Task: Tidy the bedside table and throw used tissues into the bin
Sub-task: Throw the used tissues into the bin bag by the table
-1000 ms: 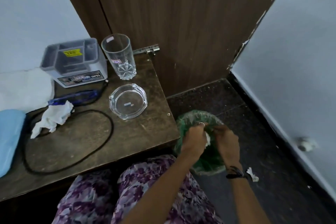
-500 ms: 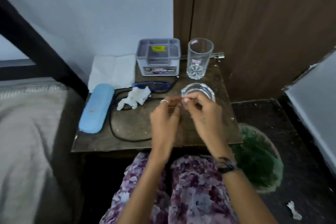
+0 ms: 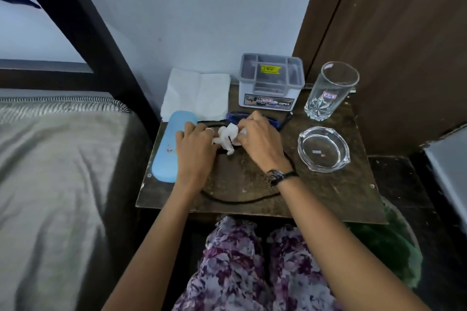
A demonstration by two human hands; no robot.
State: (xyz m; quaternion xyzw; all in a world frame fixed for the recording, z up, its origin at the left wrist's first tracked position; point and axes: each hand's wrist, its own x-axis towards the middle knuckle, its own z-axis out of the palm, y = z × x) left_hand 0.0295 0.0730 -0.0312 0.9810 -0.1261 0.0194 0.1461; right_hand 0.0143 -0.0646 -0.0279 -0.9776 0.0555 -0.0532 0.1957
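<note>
At the frame's centre, on the wooden bedside table (image 3: pixel 316 199), lies a crumpled white tissue (image 3: pixel 227 137); the left hand (image 3: pixel 195 151) and right hand (image 3: pixel 260 141) close on it from either side, fingers curled and pinching its edges; the green-lined bin (image 3: pixel 394 247) peeks out at lower right, beneath the table's edge; a light-blue case (image 3: pixel 169 154) lies just left of the left hand; a glass ashtray (image 3: pixel 324 149) and a tumbler (image 3: pixel 329 91) stand to the right.

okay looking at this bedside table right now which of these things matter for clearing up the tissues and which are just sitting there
Part of the job:
crumpled tissue, gripped between left hand and right hand
green-lined bin on the floor by the bedside table

Just lying about:
drinking glass
glass ashtray
grey organiser box
blue case
flat white napkin
black cable
</note>
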